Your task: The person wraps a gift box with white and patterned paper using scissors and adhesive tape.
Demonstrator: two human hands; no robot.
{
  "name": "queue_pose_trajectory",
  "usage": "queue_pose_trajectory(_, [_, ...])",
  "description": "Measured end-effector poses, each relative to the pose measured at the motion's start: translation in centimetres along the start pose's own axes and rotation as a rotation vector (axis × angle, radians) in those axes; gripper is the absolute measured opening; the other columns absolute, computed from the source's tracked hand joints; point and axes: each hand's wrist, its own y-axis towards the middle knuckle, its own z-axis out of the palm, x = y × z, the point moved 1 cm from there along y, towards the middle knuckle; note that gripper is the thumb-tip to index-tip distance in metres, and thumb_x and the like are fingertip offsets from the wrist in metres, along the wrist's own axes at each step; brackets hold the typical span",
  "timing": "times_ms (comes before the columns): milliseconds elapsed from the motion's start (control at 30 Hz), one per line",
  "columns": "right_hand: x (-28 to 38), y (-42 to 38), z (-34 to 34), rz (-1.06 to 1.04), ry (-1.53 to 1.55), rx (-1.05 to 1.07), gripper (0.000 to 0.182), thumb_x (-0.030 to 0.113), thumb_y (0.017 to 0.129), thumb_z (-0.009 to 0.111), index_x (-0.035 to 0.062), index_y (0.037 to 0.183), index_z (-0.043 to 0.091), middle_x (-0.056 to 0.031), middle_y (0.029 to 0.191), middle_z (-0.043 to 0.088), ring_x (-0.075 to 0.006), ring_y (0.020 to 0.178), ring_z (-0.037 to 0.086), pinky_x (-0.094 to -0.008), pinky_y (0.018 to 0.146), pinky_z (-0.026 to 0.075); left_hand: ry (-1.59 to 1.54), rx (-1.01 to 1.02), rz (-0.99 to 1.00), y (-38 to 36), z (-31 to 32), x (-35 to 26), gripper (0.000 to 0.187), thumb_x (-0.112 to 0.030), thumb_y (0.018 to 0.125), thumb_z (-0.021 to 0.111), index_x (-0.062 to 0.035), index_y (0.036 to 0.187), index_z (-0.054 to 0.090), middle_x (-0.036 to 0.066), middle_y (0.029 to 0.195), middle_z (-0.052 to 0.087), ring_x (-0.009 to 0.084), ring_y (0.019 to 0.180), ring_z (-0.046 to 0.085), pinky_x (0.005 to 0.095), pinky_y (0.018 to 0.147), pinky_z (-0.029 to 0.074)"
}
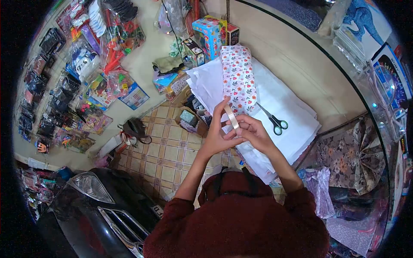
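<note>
Both my hands are raised in front of me around a narrow roll of tape (231, 117), pale and shiny. My left hand (215, 134) grips the roll, its index finger reaching up along the far end. My right hand (254, 132) has its bent fingers pressed against the roll's near side; any loose tape end is too small to make out. Just beyond lies a box wrapped in white floral paper (238, 75), resting on a stack of white sheets (286, 99). Scissors with black and green handles (275, 121) lie on the sheets, right of the wrapped box.
Behind the stack stand a blue patterned box (207, 39) and other small boxes. An open carton (198, 128) sits on the tiled floor (165, 146). A glass-edged counter (365, 92) curves along the right. Packaged goods (81, 64) hang at left, above a black vehicle front (103, 215).
</note>
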Motion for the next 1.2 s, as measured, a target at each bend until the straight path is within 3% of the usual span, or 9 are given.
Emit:
queue_pose_trajectory(133, [-0.6, -0.1, -0.2, 0.022, 0.04, -0.053, 0.027, 0.004, 0.09, 0.049, -0.0042, 0.115, 0.052, -0.0131, 0.088, 0.069, -0.014, 0.085, 0.065, -0.0258, 0.075, 0.051, -0.028, 0.048, -0.051, 0.2, 0.2, -0.8, 0.098, -0.015, 0.058, 0.083, -0.0102, 0.141, 0.032, 0.011, 0.137, 0.037, 0.0264, 0.121, 0.045, 0.0412, 0.095, 0.044])
queue_pose_trajectory(233, [-0.9, 0.1, -0.5, 0.005, 0.074, -0.04, 0.025, 0.005, 0.09, 0.048, -0.0058, 0.112, 0.052, -0.0138, 0.092, 0.067, -0.0144, 0.08, 0.066, -0.0241, 0.069, 0.051, 0.079, 0.025, -0.022, 0.3, 0.2, -1.1, 0.094, -0.016, 0.057, 0.084, -0.01, 0.139, 0.036, 0.011, 0.131, 0.043, 0.0251, 0.117, 0.048, 0.041, 0.093, 0.047])
queue_pose_trajectory(333, [0.1, 0.1, 0.7, 0.027, 0.09, -0.2, 0.02, 0.008, 0.085, 0.048, -0.0051, 0.099, 0.055, -0.0115, 0.084, 0.063, -0.0199, 0.071, 0.068, -0.0283, 0.068, 0.055, 0.007, -0.011, -0.086, 0.2, 0.5, -1.3, 0.094, -0.017, 0.056, 0.084, -0.0097, 0.138, 0.038, 0.011, 0.128, 0.046, 0.0244, 0.114, 0.05, 0.0393, 0.088, 0.05])
queue_pose_trajectory(433, [-0.7, 0.2, 0.0, -0.059, 0.12, -0.129, 0.019, 0.005, 0.09, 0.047, -0.0075, 0.103, 0.054, -0.0129, 0.095, 0.061, -0.0171, 0.076, 0.066, -0.0248, 0.066, 0.052, 0.181, 0.019, 0.07, 0.4, 0.4, -0.7, 0.095, -0.018, 0.056, 0.084, -0.0102, 0.138, 0.038, 0.011, 0.129, 0.046, 0.0235, 0.112, 0.051, 0.0372, 0.083, 0.053])
queue_pose_trajectory(533, [0.2, 0.1, 1.1, 0.017, 0.088, -0.229, 0.019, 0.011, 0.086, 0.047, -0.0043, 0.092, 0.057, -0.0086, 0.079, 0.061, -0.017, 0.068, 0.066, -0.0256, 0.064, 0.053, 0.103, -0.02, 0.017, 0.3, 0.6, -1.0, 0.095, -0.019, 0.056, 0.085, -0.0101, 0.138, 0.039, 0.011, 0.128, 0.048, 0.0227, 0.111, 0.052, 0.0356, 0.079, 0.054])
queue_pose_trajectory(833, [0.9, -0.3, 1.4, 0.005, 0.067, -0.112, 0.037, 0.011, 0.087, 0.04, -0.0076, 0.117, 0.051, -0.0179, 0.093, 0.066, -0.018, 0.078, 0.066, -0.028, 0.075, 0.052, 0.051, -0.057, -0.001, 0.2, 0.4, -0.4, 0.101, -0.017, 0.058, 0.084, -0.0106, 0.144, 0.032, 0.012, 0.128, 0.049, 0.0224, 0.112, 0.053, 0.0346, 0.08, 0.054])
queue_pose_trajectory(933, [0.5, -0.2, 1.4, -0.071, 0.121, -0.035, 0.037, 0.009, 0.093, 0.04, -0.0075, 0.126, 0.045, -0.0177, 0.095, 0.066, -0.0174, 0.087, 0.065, -0.0272, 0.077, 0.051, -0.166, -0.065, -0.058, 0.0, 0.7, -0.7, 0.104, -0.028, 0.061, 0.086, -0.0037, 0.144, 0.027, 0.017, 0.133, 0.044, 0.0234, 0.119, 0.049, 0.0363, 0.098, 0.043])
queue_pose_trajectory(1133, [1.5, 0.1, 1.9, -0.088, 0.106, 0.002, 0.039, 0.006, 0.093, 0.039, -0.0078, 0.129, 0.043, -0.0187, 0.1, 0.065, -0.0188, 0.092, 0.064, -0.0289, 0.085, 0.05, -0.226, -0.105, -0.065, 0.2, 0.8, -0.8, 0.106, -0.031, 0.061, 0.086, -0.0026, 0.144, 0.027, 0.017, 0.131, 0.047, 0.0226, 0.117, 0.05, 0.0359, 0.098, 0.042])
queue_pose_trajectory(1200, [1.5, 0.1, 1.9, -0.088, 0.103, -0.004, 0.037, 0.006, 0.093, 0.038, -0.0083, 0.127, 0.045, -0.0186, 0.098, 0.065, -0.0185, 0.091, 0.064, -0.0282, 0.083, 0.05, -0.217, -0.099, -0.013, 0.3, 0.8, -0.7, 0.101, -0.021, 0.062, 0.085, -0.0044, 0.144, 0.028, 0.017, 0.131, 0.048, 0.0234, 0.115, 0.053, 0.036, 0.094, 0.046])
